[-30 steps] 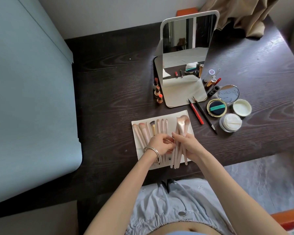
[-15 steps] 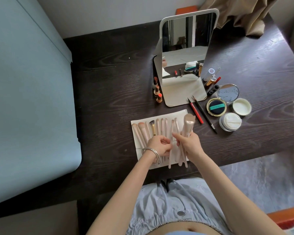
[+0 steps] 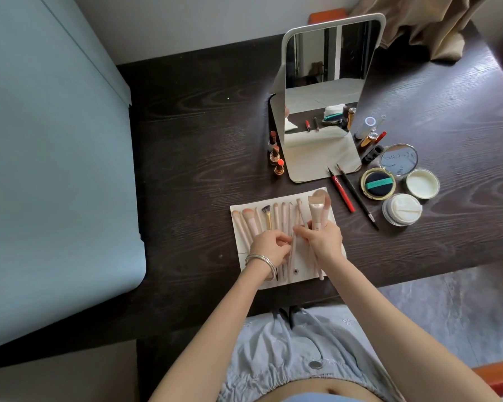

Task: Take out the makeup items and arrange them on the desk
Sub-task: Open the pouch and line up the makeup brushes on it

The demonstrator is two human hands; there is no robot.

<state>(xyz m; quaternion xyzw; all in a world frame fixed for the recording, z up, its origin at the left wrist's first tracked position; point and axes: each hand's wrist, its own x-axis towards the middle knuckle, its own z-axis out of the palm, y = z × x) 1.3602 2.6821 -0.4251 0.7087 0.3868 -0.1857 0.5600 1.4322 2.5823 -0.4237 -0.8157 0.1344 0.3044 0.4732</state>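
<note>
On the white brush pouch (image 3: 276, 281), pink brushes (image 3: 251, 221); more in right hand (image 3: 323, 242).

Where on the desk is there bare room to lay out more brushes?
Free: the dark desk left of the lipsticks and brush pouch, up to the wall. Crowded: right of the mirror, around the compacts and pencils.

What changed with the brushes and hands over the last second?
The right hand still grips a bundle of pink brushes, now shifted right over the white brush roll. One slim brush is being separated towards the left hand. Mirror, lipsticks and compacts stayed put.
</note>
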